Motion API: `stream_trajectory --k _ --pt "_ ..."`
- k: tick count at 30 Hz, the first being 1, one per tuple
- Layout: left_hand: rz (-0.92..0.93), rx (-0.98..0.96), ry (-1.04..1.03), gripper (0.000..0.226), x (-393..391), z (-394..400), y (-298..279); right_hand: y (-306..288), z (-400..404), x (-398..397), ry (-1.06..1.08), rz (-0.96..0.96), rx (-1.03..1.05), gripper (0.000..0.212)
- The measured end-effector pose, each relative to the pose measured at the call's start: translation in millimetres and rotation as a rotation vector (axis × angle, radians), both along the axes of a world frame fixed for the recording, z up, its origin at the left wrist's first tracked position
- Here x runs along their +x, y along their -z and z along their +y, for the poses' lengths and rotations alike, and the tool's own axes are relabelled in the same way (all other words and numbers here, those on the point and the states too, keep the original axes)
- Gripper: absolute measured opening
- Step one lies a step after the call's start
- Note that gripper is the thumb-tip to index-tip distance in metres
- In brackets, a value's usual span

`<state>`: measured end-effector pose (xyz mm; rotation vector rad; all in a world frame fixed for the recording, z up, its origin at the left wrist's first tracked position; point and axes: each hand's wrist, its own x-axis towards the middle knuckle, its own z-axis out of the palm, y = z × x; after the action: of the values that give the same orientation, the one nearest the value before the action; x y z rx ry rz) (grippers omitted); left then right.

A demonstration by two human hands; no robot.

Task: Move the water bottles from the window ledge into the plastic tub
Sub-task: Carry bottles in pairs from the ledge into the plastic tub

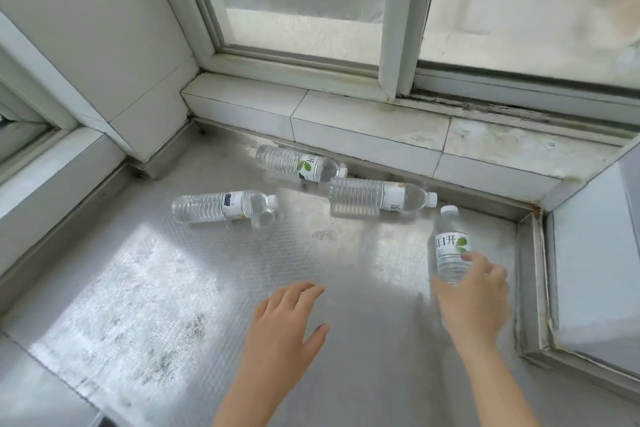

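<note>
Upright water bottle (452, 246) at ledge's right end, cap up, right hand (474, 295) wrapped round its lower body; three lying bottles (377, 196) lie ahead-left on metal window ledge (173, 288), nearer empty, spread-open left hand (284, 319); tub unseen.

Indoor window nook: sliding window (304, 1), tiled sill (367, 122), metal ledge (207, 288).

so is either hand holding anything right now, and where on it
The right hand has its grip around the lower body of an upright water bottle, below the label. The left hand is open and holds nothing.
</note>
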<state>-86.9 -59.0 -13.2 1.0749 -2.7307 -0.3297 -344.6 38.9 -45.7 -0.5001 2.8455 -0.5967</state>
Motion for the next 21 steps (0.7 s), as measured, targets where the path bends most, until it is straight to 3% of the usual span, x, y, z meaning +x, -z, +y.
stream_trajectory --k 4,11,21 --pt "-0.005 -0.025 -0.038 0.05 7 -16 7 11 -22 -10 0.019 -0.162 -0.049 0.087" --pt "0.001 -0.038 -0.085 0.042 18 -28 6 5 -42 -2 0.083 -0.304 -0.17 0.082" --pt "-0.005 0.151 -0.122 0.061 39 -144 -6 -36 -80 94 0.2 -0.732 -0.678 0.075"
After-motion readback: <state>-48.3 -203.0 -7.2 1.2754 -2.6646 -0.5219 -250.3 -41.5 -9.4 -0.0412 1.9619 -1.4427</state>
